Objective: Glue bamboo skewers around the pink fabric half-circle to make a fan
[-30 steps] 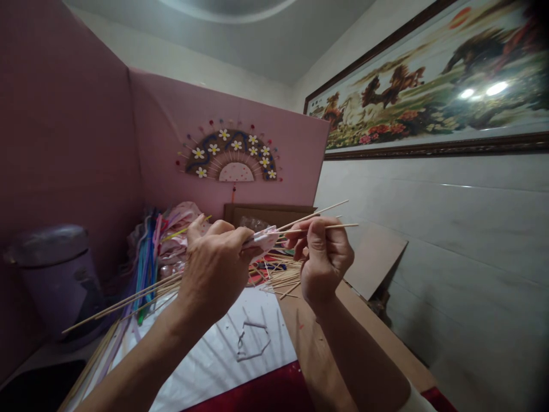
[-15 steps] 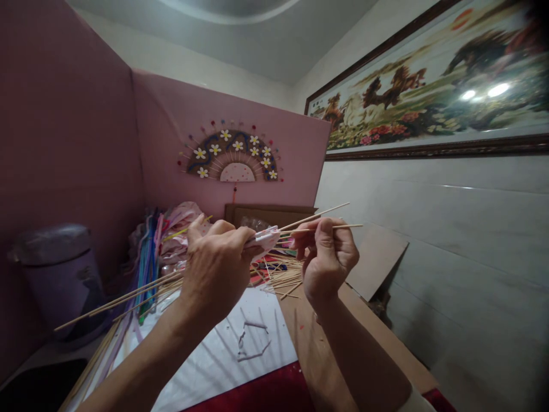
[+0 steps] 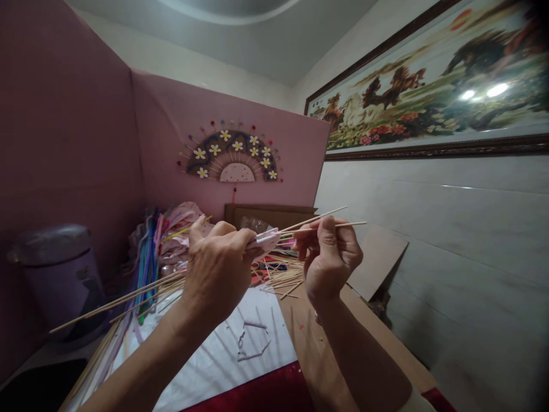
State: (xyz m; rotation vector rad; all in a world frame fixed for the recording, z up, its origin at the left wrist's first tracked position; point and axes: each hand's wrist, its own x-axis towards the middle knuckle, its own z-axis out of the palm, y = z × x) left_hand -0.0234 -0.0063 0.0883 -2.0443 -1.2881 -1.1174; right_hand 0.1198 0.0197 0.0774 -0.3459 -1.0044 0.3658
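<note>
My left hand [image 3: 218,266] is closed round a pale pink-and-white piece [image 3: 266,238], whose kind I cannot make out. Thin wooden sticks [image 3: 306,221] stick out of its right end, and longer sticks [image 3: 124,297] reach out to the left behind the same hand. My right hand [image 3: 330,260] pinches one wooden stick [image 3: 351,224] between thumb and fingers, its tip pointing right. The fingers of my left hand hide most of the pink piece.
Loose sticks [image 3: 285,277] lie on the brown board [image 3: 317,337] beyond my hands. Bent grey strips [image 3: 255,357] rest on white paper [image 3: 214,349]. Pipe cleaners [image 3: 148,257] are heaped at left, near a lidded bin [image 3: 60,280]. A decorated fan [image 3: 237,170] hangs on the pink panel.
My right hand has shifted slightly right with its stick. The sticks in my left hand have tilted a little; that hand stays almost in place.
</note>
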